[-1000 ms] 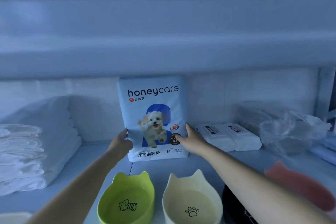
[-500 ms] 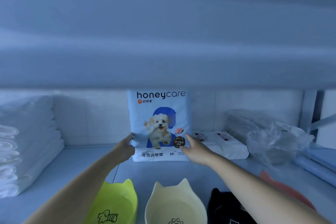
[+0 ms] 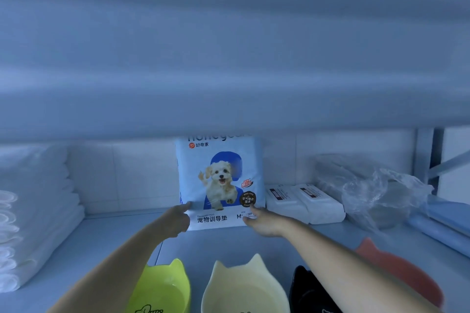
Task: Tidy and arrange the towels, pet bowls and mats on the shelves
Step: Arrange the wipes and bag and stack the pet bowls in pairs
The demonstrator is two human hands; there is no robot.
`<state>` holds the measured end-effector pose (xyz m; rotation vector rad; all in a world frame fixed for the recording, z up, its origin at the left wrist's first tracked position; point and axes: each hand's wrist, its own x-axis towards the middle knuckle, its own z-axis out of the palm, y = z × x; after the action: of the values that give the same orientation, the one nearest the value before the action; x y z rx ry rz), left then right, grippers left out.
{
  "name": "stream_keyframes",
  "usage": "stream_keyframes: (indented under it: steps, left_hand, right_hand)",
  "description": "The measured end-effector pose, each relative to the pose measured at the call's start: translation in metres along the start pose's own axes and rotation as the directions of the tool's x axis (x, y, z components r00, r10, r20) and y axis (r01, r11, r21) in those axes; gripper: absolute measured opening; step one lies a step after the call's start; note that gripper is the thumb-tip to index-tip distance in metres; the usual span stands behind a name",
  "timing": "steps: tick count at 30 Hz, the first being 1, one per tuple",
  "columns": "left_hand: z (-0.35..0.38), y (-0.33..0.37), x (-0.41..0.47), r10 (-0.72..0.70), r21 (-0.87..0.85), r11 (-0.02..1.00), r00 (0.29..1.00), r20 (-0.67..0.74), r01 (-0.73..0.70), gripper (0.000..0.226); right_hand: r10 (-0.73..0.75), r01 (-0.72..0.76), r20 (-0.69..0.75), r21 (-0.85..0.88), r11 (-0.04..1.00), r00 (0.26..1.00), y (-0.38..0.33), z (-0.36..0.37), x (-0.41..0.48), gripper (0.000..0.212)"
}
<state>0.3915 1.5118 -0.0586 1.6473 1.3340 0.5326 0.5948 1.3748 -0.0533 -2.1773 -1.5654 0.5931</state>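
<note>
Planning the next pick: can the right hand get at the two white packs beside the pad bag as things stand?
Probably yes. The right hand rests at the pad bag's lower right corner, and the white packs lie just to its right on the same shelf, with nothing between. The crinkled plastic bag sits beyond them.

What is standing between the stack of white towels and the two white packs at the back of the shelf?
In the head view, the upright training pad pack stands there, both hands at its base.

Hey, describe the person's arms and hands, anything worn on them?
Both forearms are bare as far as the frame shows: no sleeves, gloves, watch or bracelets. The left hand and right hand show no visible rings or markings, though the dim light hides fine detail.
</note>
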Motion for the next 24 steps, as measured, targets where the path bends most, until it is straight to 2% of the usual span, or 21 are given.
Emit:
stream_keyframes:
  steps: [2,4,5,8,11,14,18,20,24]
  left_hand:
    - [0.003,-0.003,-0.013,0.042,0.045,0.998,0.998,0.043,-0.044,0.029]
    - [0.001,-0.009,-0.021,0.135,0.113,0.984,0.989,0.062,-0.141,0.059]
    - [-0.003,-0.013,-0.023,0.164,0.124,0.977,0.984,0.067,-0.171,0.066]
    - [-0.014,-0.014,-0.035,0.225,0.109,0.968,0.974,0.029,-0.227,0.059]
    - [-0.017,-0.016,-0.056,0.29,0.059,0.954,0.956,0.049,-0.293,0.044]
    - [-0.011,-0.011,-0.098,0.445,0.019,0.892,0.885,0.136,-0.451,0.039]
    - [0.005,-0.007,-0.149,0.594,0.042,0.783,0.767,0.242,-0.62,0.041]
    - [0.015,-0.004,-0.168,0.627,0.073,0.741,0.727,0.278,-0.667,0.041]
    - [0.035,0.001,-0.191,0.656,-0.005,0.731,0.7,0.283,-0.683,0.041]
  right_hand:
    - [0.007,-0.005,-0.032,0.058,0.998,0.999,-0.001,0.002,0.005,0.065]
    - [-0.002,0.013,-0.075,0.149,0.989,0.997,-0.002,0.001,0.005,0.06]
    - [-0.003,0.019,-0.086,0.182,0.983,0.996,-0.002,0.0,0.002,0.058]
    - [-0.034,0.058,-0.118,0.208,0.976,0.992,-0.003,-0.008,-0.017,0.055]
    - [-0.13,0.158,-0.145,0.196,0.968,0.981,-0.009,-0.014,-0.051,0.048]
    - [-0.242,0.26,-0.124,0.155,0.953,0.962,-0.011,-0.012,-0.092,0.039]
    - [-0.318,0.334,-0.147,0.1,0.937,0.937,-0.002,0.001,-0.134,0.034]
    - [-0.336,0.354,-0.17,0.091,0.931,0.927,0.007,0.008,-0.148,0.029]
    - [-0.298,0.345,-0.285,0.131,0.929,0.911,0.028,0.005,-0.17,0.025]
